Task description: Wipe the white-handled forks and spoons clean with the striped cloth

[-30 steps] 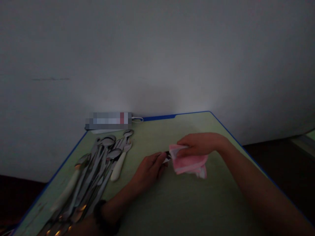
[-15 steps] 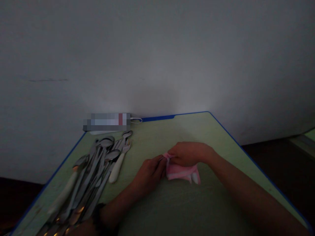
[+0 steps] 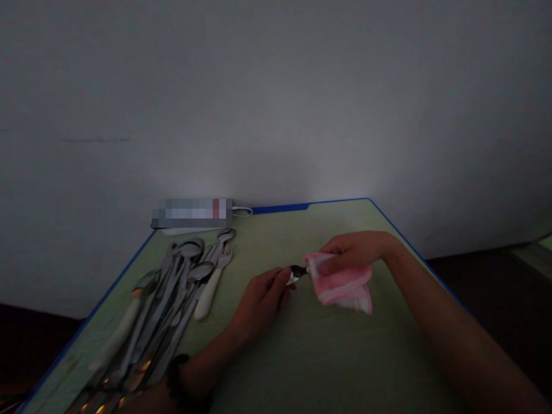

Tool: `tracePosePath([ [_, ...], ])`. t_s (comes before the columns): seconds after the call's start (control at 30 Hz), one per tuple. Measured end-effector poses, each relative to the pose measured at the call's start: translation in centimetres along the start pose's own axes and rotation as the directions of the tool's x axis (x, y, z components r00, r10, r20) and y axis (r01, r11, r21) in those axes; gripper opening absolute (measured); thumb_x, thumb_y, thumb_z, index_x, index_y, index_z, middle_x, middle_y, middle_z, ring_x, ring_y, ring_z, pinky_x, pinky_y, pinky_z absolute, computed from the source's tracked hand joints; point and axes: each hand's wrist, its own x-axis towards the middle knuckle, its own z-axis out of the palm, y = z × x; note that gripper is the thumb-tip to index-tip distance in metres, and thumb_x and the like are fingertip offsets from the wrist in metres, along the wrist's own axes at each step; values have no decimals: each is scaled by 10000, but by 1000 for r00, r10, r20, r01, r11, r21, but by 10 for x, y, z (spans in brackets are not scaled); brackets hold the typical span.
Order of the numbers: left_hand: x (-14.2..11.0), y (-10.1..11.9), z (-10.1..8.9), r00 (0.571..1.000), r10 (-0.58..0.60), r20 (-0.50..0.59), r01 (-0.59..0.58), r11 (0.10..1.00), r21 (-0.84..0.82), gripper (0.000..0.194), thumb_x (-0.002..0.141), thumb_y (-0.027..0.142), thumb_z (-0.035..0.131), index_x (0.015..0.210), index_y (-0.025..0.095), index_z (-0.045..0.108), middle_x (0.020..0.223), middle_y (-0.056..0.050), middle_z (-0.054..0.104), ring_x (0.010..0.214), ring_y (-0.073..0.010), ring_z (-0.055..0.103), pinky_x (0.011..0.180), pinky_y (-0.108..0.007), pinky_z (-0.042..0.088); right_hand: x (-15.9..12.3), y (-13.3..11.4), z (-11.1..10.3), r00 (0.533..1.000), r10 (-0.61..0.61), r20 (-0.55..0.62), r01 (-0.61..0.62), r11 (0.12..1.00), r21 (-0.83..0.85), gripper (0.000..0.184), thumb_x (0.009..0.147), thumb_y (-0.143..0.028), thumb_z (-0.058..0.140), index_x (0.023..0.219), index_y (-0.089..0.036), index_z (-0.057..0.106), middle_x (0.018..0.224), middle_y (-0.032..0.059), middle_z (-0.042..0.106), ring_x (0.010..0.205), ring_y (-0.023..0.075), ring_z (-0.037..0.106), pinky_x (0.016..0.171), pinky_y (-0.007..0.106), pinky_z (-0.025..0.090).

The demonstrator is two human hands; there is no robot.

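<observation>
My left hand point(image 3: 265, 296) is closed around a shiny metal piece of cutlery point(image 3: 295, 272), holding it over the middle of the table. Fingers and cloth cover most of this piece, so its exact kind cannot be made out. A pink and white cloth point(image 3: 342, 286) is pinched in my right hand point(image 3: 356, 250). The cloth's left edge meets the far end of the metal piece, while its loose part hangs down below my fingers.
On the left lies a pile of metal spoons, forks and knives point(image 3: 161, 310). A white-handled fork point(image 3: 213, 284) rests at its right edge. Behind it, a blurred-out box-like object point(image 3: 194, 214) with a white cable stands near the wall. The green table point(image 3: 336, 362) has a blue rim.
My right hand has moved right and slightly up with the cloth, away from my left hand. Part of the metal piece now shows between the hands. My left hand has barely moved.
</observation>
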Motion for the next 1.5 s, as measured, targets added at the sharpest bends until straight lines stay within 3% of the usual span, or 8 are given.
tracePosePath([
  [0.17, 3, 7, -3, 977, 69, -202, -88, 993, -84, 272, 865, 400, 430, 885, 166, 566, 645, 23, 563, 547, -112, 513, 509, -201, 405, 40, 18, 21, 975, -56, -217, 124, 941, 315, 448, 739, -577, 512, 739, -131, 559, 603, -33, 507, 495, 61, 391, 446, 188, 296],
  [0.33, 7, 6, -7, 975, 92, -203, -113, 989, -93, 293, 837, 351, 487, 1039, 168, 592, 1059, -65, 646, 981, -211, 580, 854, -315, 434, 66, 20, 41, 954, -100, -284, 245, 807, 538, 446, 704, -581, 554, 734, -136, 560, 596, -37, 513, 499, 62, 396, 461, 188, 311],
  [0.7, 9, -1, -7, 955, -63, -290, -23, 959, -283, 304, 818, 430, 502, 924, 154, 577, 568, 65, 456, 437, -86, 416, 393, -192, 309, 65, 33, 35, 973, -123, -198, 226, 707, 670, 334, 691, -424, 661, 822, -119, 619, 681, -10, 601, 536, 61, 490, 505, 173, 364],
  [0.9, 6, 6, -8, 970, 6, -243, -71, 963, -260, 228, 788, 363, 551, 929, 183, 539, 621, 58, 494, 443, -81, 418, 405, -189, 342, 64, 44, 35, 942, -83, -324, 306, 606, 735, 367, 659, -457, 674, 766, -111, 612, 637, -15, 591, 503, 58, 482, 467, 165, 350],
  [1.0, 4, 10, -7, 992, 36, -117, -56, 983, -177, 243, 777, 337, 577, 966, 185, 570, 667, 38, 555, 471, -85, 440, 434, -188, 364, 68, 43, 39, 923, -113, -369, 352, 639, 684, 349, 688, -442, 655, 776, -107, 616, 633, -15, 589, 502, 53, 476, 470, 163, 341],
  [1.13, 5, 6, -9, 984, 65, -164, -85, 989, -122, 243, 795, 349, 555, 968, 182, 588, 652, 36, 569, 452, -82, 435, 435, -192, 357, 78, 41, 45, 870, -117, -479, 428, 663, 615, 342, 733, -447, 604, 755, -106, 621, 596, -16, 578, 481, 56, 467, 458, 170, 329],
  [1.3, 8, -1, -14, 957, 98, -272, -139, 981, -137, 247, 805, 360, 542, 959, 168, 554, 561, 58, 494, 420, -87, 434, 399, -184, 326, 89, 38, 43, 740, -9, -673, 606, 442, 661, 292, 754, -422, 581, 853, -151, 630, 713, 11, 646, 614, 119, 572, 599, 240, 436],
  [1.5, 9, -7, -6, 963, 146, -225, -219, 911, -348, 231, 869, 384, 427, 924, 183, 528, 841, -30, 562, 648, -140, 557, 588, -259, 479, 92, 40, 36, 727, 79, -683, 673, 117, 730, 193, 753, -327, 525, 816, -174, 625, 762, 49, 671, 815, 193, 613, 758, 331, 473],
])
